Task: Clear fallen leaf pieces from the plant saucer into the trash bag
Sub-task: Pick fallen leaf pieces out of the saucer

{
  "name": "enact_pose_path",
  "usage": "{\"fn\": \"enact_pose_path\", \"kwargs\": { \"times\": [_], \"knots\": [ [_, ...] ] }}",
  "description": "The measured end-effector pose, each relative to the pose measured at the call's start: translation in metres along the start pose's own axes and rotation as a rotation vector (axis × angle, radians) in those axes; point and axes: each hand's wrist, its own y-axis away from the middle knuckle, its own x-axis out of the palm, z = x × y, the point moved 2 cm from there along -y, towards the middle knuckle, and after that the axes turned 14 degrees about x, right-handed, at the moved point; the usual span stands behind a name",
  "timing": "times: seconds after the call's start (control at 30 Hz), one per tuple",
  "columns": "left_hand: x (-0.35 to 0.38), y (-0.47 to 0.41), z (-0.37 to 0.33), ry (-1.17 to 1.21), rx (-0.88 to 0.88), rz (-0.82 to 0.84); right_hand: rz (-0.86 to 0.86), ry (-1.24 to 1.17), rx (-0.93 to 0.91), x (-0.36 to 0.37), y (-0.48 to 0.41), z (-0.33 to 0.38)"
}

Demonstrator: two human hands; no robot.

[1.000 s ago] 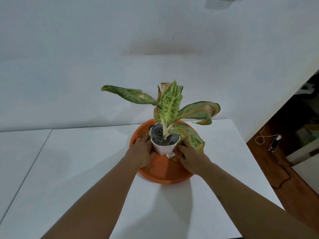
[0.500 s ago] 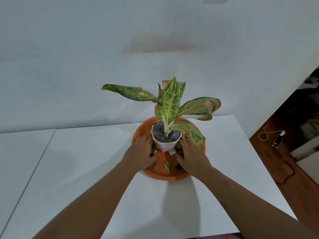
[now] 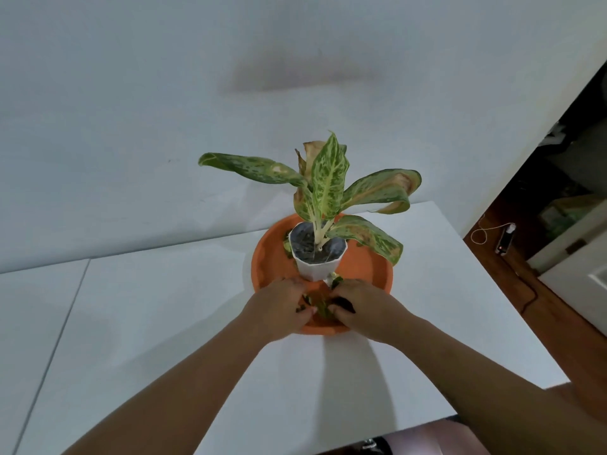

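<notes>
An orange plant saucer (image 3: pixel 371 267) sits on the white table (image 3: pixel 164 307). A white pot (image 3: pixel 317 261) with a spotted green plant (image 3: pixel 328 182) stands in the saucer. My left hand (image 3: pixel 279 307) and my right hand (image 3: pixel 364 307) rest in the saucer's near part, fingers curled toward each other around green leaf pieces (image 3: pixel 320 307). Another leaf piece (image 3: pixel 286 246) lies behind the pot on the left. No trash bag is in view.
A white wall rises behind the table. On the right the table edge drops to a wooden floor (image 3: pixel 558 307) with a cord and a small device (image 3: pixel 505 239). White furniture (image 3: pixel 578 274) stands at the far right.
Both hands have left the pot's sides and come together at the saucer's near edge, gathering the leaf pieces between them. The pot now stands farther back in the saucer.
</notes>
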Motion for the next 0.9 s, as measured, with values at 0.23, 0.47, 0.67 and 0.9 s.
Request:
{"fn": "enact_pose_path", "kwargs": {
  "times": [0.23,0.47,0.67,0.9],
  "knots": [
    [0.007,-0.002,0.005,-0.055,-0.085,-0.006,-0.124,0.019,0.181,0.006,-0.010,0.001],
    [0.005,0.006,0.006,0.070,0.030,0.053,-0.017,0.005,0.046,0.005,0.005,0.008],
    [-0.001,-0.001,0.006,-0.018,-0.113,0.077,0.020,0.002,0.233,0.000,-0.006,0.008],
    [-0.004,-0.009,0.003,0.064,-0.072,0.088,0.131,0.067,0.241,0.001,-0.011,0.004]
  ]
}}
